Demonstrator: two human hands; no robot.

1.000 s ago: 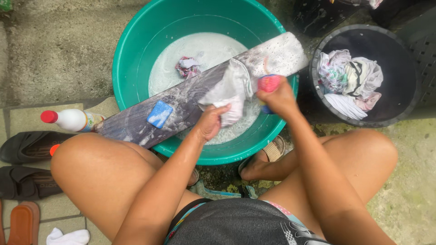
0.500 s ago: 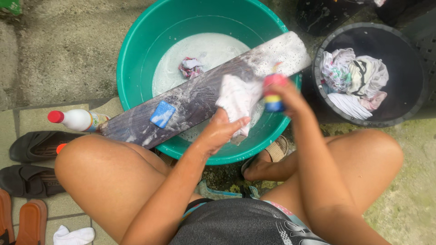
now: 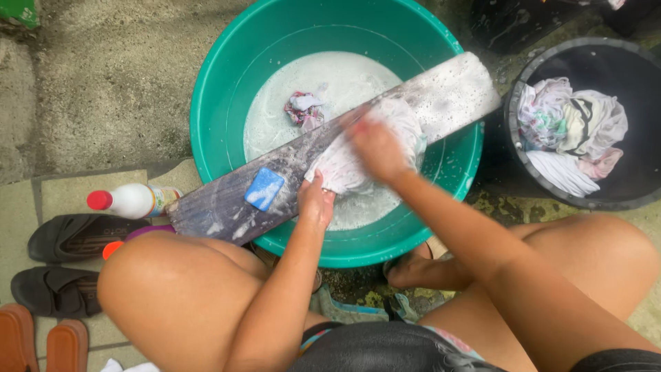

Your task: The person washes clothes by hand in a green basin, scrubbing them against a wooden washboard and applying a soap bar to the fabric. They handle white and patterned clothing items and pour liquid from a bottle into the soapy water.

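Across the green basin (image 3: 220, 83), a wooden board (image 3: 289, 162) runs lower-left to upper-right. Left hand (image 3: 315, 203) pinches the wet cloth's (image 3: 344, 165) lower edge; right hand (image 3: 377, 148), blurred, presses down on it, grip unclear. Blue soap (image 3: 264, 189) lies beside.

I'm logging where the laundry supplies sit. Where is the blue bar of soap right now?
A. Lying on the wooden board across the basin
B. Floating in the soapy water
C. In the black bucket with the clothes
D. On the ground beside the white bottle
A: the blue soap bar lies on the wet wooden board spanning the green basin, left of the left hand.
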